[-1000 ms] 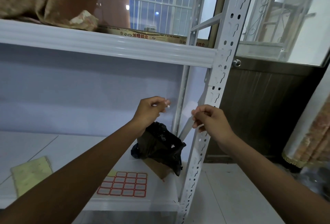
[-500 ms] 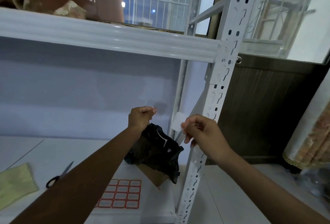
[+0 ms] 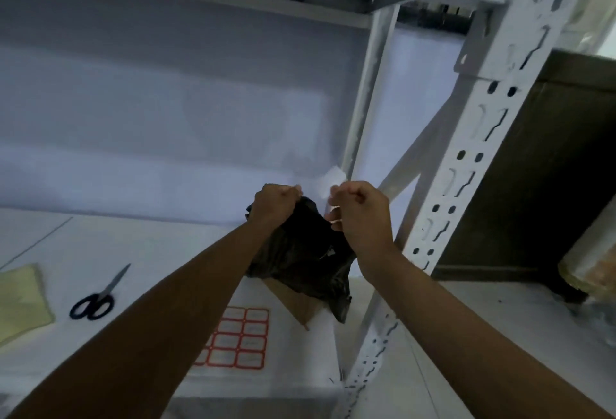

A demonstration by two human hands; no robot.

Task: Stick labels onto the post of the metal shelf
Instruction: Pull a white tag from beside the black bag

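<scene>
On the white shelf board point(image 3: 100, 241), a yellow-green cloth point(image 3: 20, 302) lies at the far left edge, black-handled scissors point(image 3: 96, 295) just beside it, open board between them and the red-bordered label sheet point(image 3: 238, 338). Both arms reach forward, raised over a crumpled black bag point(image 3: 310, 258). The left hand point(image 3: 275, 205) is fisted, fingertips pinched together; what it grips cannot be told. The right hand point(image 3: 361, 215) pinches a pale label point(image 3: 331, 181) near the perforated front post point(image 3: 466, 165), not touching it.
</scene>
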